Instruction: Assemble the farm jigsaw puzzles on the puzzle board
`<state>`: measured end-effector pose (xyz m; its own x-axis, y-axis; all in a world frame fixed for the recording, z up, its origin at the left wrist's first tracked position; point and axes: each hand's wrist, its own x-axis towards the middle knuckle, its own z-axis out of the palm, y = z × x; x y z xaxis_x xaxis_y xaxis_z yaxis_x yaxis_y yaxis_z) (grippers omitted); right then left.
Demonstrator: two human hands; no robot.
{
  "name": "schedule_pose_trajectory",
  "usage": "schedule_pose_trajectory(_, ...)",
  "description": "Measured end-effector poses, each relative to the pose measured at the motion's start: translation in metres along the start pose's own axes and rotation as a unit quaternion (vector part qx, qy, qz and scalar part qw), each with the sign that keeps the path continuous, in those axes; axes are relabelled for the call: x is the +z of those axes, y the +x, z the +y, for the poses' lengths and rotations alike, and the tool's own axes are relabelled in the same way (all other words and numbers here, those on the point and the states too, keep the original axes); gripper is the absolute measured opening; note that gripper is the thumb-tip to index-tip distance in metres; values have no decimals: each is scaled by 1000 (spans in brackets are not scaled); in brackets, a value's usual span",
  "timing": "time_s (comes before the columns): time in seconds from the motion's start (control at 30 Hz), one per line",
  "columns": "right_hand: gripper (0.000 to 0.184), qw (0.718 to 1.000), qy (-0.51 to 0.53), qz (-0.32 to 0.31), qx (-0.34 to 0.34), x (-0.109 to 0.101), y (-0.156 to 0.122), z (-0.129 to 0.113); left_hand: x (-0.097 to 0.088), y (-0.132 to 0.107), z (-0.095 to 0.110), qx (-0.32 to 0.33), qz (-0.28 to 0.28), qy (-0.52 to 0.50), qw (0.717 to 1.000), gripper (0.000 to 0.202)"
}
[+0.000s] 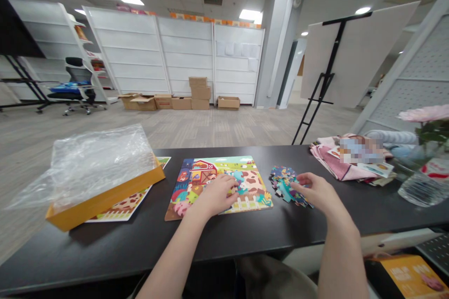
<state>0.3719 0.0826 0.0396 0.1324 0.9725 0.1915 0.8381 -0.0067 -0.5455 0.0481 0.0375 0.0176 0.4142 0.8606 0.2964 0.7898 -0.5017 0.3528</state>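
Observation:
A farm-scene jigsaw puzzle (pixel 219 187) with a red barn lies on the black table (pixel 140 247). My left hand (pixel 214 195) rests on its middle, and the fingers hide any piece beneath them. To the right of the puzzle is a loose pile of jigsaw pieces (pixel 286 187). My right hand (pixel 315 190) is at the pile's right side, fingertips at its edge. On the left, a yellow box (pixel 105 201) filled with clear plastic wrap (pixel 100 161) partly covers a printed puzzle picture (pixel 122 208).
Folded pink cloth (pixel 340 163) and papers lie at the table's far right, beside a glass vase (pixel 421 182) holding pink flowers (pixel 426 113). A yellow booklet (pixel 410 278) lies below the near edge. Cardboard boxes (pixel 178 98) stand on the floor by white shelves.

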Motion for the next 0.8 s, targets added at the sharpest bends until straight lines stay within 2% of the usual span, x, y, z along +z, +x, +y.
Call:
schedule_pose_trajectory(0.1, 36, 997, -36, -72, 11, 12, 1, -3, 2, 0, -1, 1, 1, -1, 1000, 23)
schedule_pose_trajectory(0.2, 46, 992, -69, -101, 17, 21, 2, -6, 3, 0, -1, -1, 4, 3, 1000, 24)
schedule_pose_trajectory(0.37, 40, 993, -84, -86, 11, 21, 4, 1, 3, 0, -1, 2, 2, 13, 1000, 24)
schedule_pose_trajectory(0.53, 23, 997, -62, -44, -14, 15, 7, 8, 2, 0, -1, 3, 3, 20, 1000, 24)
schedule_pose_trajectory(0.6, 17, 999, -26, -40, -24, 12, 7, 8, 2, -1, 0, 3, 2, 22, 1000, 25)
schedule_pose_trajectory(0.67, 18, 996, 58, -68, -30, 8, 6, 6, 2, -1, 0, 2, 0, 22, 1000, 25)
schedule_pose_trajectory(0.8, 33, 957, 252, -140, -25, 2, 0, -7, 0, -1, 0, -4, 5, 5, 1000, 23)
